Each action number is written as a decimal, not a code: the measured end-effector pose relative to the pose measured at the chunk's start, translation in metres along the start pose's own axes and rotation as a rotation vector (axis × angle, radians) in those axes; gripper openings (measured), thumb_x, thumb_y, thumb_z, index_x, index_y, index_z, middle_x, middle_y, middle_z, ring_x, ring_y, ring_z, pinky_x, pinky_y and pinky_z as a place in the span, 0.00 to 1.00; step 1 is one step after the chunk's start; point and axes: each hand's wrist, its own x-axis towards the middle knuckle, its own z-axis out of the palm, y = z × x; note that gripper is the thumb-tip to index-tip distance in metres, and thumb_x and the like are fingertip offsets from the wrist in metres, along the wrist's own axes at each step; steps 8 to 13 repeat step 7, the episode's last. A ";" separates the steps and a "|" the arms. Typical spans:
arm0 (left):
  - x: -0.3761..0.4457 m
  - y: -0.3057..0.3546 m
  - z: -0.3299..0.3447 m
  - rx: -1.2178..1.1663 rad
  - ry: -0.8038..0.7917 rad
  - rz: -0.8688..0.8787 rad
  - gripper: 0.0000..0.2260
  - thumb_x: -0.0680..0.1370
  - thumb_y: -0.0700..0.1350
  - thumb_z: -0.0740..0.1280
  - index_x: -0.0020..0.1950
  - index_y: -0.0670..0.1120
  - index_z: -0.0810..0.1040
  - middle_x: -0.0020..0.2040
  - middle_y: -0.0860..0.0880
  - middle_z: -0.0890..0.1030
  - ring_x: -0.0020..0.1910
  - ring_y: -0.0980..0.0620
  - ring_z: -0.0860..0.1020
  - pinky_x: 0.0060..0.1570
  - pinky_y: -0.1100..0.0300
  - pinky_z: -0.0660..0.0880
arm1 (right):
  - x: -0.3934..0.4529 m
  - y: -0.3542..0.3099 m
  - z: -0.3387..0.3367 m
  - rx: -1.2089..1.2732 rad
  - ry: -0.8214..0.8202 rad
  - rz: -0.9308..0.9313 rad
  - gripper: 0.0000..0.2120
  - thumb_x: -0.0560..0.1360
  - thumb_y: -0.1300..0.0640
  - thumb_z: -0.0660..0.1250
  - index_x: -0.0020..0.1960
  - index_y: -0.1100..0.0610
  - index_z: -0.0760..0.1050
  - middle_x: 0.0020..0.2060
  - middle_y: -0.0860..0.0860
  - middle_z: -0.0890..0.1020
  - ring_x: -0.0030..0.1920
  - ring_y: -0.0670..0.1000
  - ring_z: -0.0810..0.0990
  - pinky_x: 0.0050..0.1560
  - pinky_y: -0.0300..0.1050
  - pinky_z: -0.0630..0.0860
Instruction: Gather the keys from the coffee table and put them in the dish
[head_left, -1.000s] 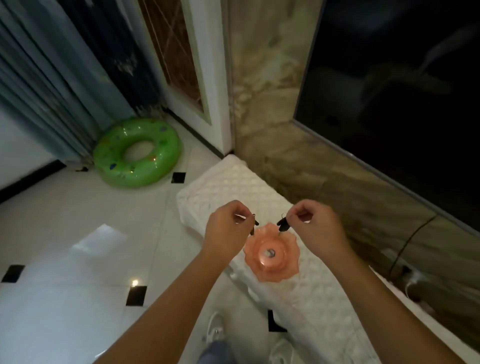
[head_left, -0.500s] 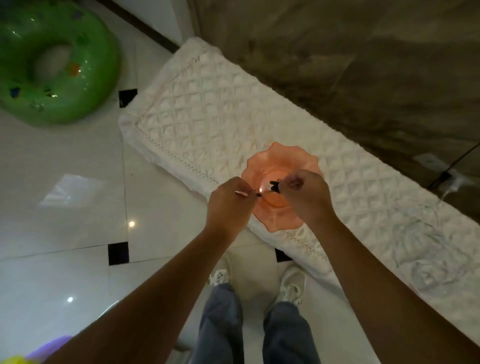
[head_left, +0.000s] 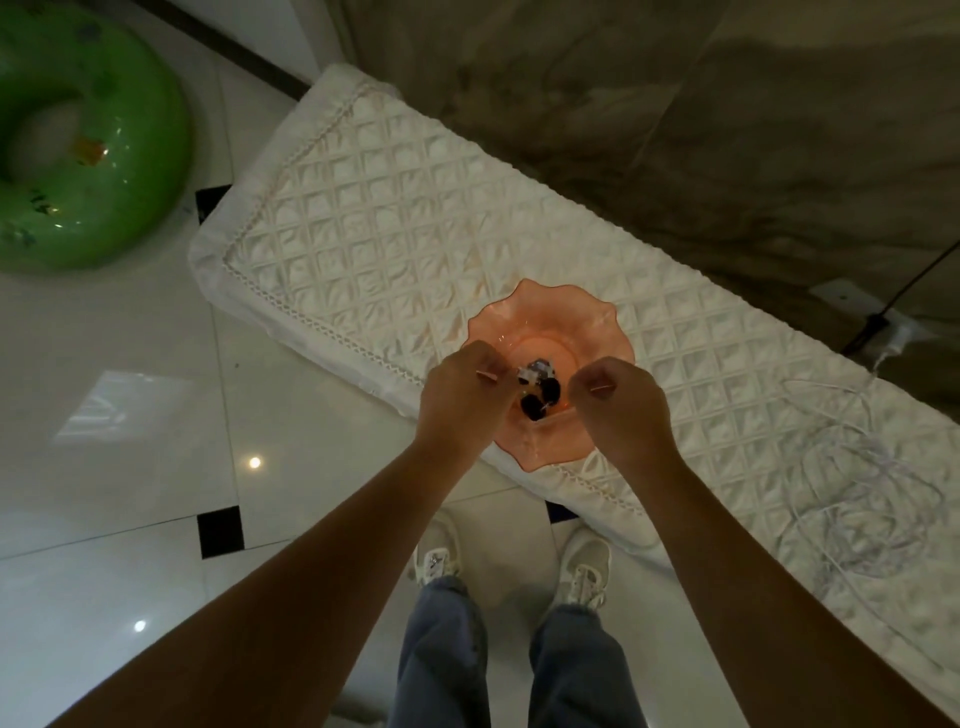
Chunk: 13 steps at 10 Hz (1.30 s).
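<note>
A pink glass dish (head_left: 550, 312) with a wavy rim sits on the coffee table's white quilted cover (head_left: 395, 218), near its front edge. Keys (head_left: 541, 396) with two black heads and a silvery piece are low in the dish's bowl. My left hand (head_left: 467, 395) hovers over the dish's left side, fingers curled, fingertips right against the keys; whether it still grips them is hidden. My right hand (head_left: 621, 410) is over the dish's right side, fingers closed, with nothing visible in it and a small gap to the keys.
A green inflatable swim ring (head_left: 88, 140) lies on the tiled floor at the far left. A marble wall (head_left: 727, 130) runs behind the table, with a socket and cable (head_left: 878, 322) at the right. My shoes (head_left: 519, 561) stand against the table's front edge.
Both hands came down and together over the dish. The black-headed keys that hung from each hand now sit low in the bowl. The camera tilted downward.
</note>
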 end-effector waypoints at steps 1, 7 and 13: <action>0.008 0.002 0.013 0.039 -0.054 -0.016 0.04 0.75 0.45 0.65 0.48 0.50 0.79 0.46 0.54 0.82 0.46 0.53 0.80 0.41 0.62 0.73 | 0.001 0.006 -0.005 0.005 0.013 0.020 0.04 0.74 0.54 0.67 0.44 0.51 0.80 0.38 0.42 0.81 0.40 0.43 0.79 0.37 0.41 0.71; -0.036 0.010 -0.028 0.159 -0.086 0.146 0.12 0.80 0.52 0.55 0.47 0.52 0.78 0.42 0.52 0.80 0.43 0.50 0.78 0.42 0.56 0.74 | -0.035 -0.021 -0.029 0.071 -0.114 -0.059 0.19 0.76 0.47 0.65 0.65 0.50 0.74 0.60 0.46 0.78 0.57 0.46 0.76 0.49 0.41 0.69; -0.036 0.010 -0.028 0.159 -0.086 0.146 0.12 0.80 0.52 0.55 0.47 0.52 0.78 0.42 0.52 0.80 0.43 0.50 0.78 0.42 0.56 0.74 | -0.035 -0.021 -0.029 0.071 -0.114 -0.059 0.19 0.76 0.47 0.65 0.65 0.50 0.74 0.60 0.46 0.78 0.57 0.46 0.76 0.49 0.41 0.69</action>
